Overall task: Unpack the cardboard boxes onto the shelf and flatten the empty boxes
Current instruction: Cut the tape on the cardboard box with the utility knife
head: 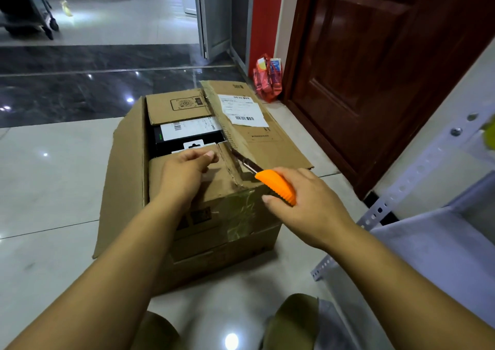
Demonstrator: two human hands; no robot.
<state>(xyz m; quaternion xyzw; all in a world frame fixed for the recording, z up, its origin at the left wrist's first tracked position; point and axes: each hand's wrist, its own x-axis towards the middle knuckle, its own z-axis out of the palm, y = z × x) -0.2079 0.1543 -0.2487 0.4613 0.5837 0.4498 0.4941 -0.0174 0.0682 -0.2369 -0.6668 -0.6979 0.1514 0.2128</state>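
A large cardboard box (235,229) sits on the tiled floor in front of me, its left and right flaps folded outward. Inside lie a black box with a white label (187,135) and a smaller brown carton (176,106) behind it. My left hand (184,173) rests on the near inner flap, fingers curled over its edge. My right hand (302,202) grips an orange utility knife (278,186), whose blade points into the seam by the right flap with the shipping label (241,110).
A grey metal shelf (428,232) with perforated posts stands at the right. A dark wooden door (375,68) is behind the box, with a red plastic bag (267,77) at its foot. A wheeled cart (29,9) stands far left. My knees show at the bottom.
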